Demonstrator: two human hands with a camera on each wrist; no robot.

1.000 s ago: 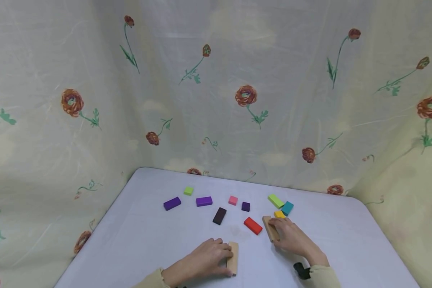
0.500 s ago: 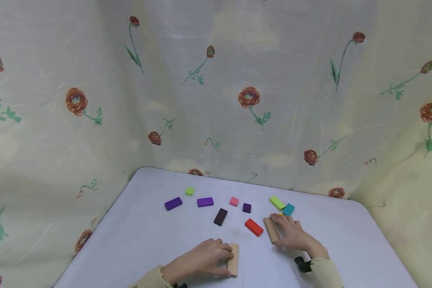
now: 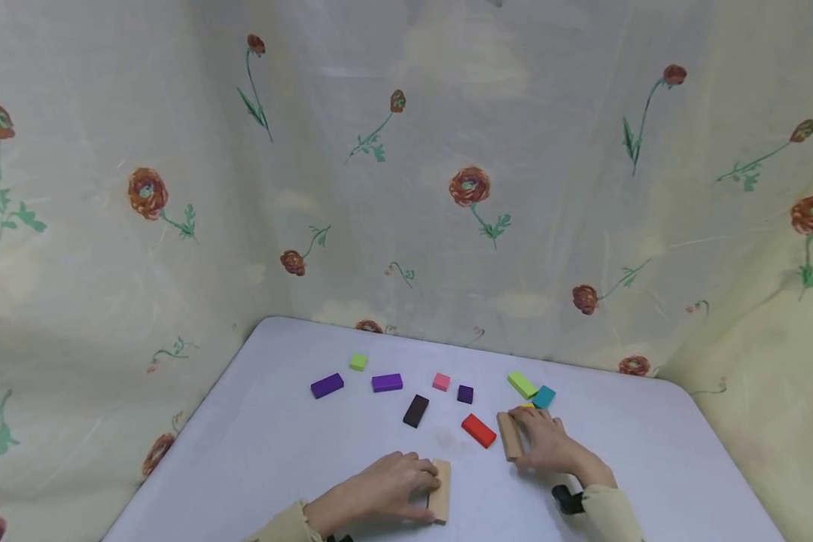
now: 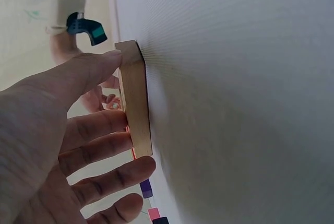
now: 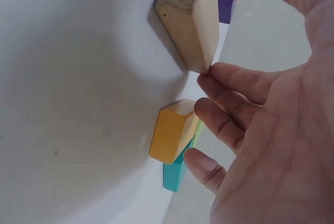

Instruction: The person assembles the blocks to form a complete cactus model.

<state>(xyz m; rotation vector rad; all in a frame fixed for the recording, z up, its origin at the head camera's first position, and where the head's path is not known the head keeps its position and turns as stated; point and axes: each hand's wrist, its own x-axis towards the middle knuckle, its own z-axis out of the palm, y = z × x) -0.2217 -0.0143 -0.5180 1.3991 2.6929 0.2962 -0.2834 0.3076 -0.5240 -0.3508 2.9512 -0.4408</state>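
In the head view my left hand [image 3: 394,485] holds a plain wooden block [image 3: 439,491] that lies lengthwise near the front of the table. The left wrist view shows its thumb at one end of this block [image 4: 134,98] and two fingertips against its side. My right hand [image 3: 555,447] spans a second plain wooden block [image 3: 510,436] farther right, thumb at the near end and forefinger at the far end. In the right wrist view that block [image 5: 190,23] rests on the table, with the other fingers apart from it. A yellow block [image 5: 169,133] lies near these fingers.
On the white table [image 3: 264,444] lie a red block [image 3: 479,430], a black block [image 3: 416,411], purple blocks [image 3: 387,383], a pink block [image 3: 441,382] and a small green block [image 3: 358,363]. A long green block [image 3: 522,384] and a teal block [image 3: 544,397] lie beyond my right hand. Flowered cloth [image 3: 352,196] surrounds the table.
My right hand's fingers have shifted toward the far end of its wooden block and now cover more of the yellow block. The left hand stays put; the head view has shifted slightly.
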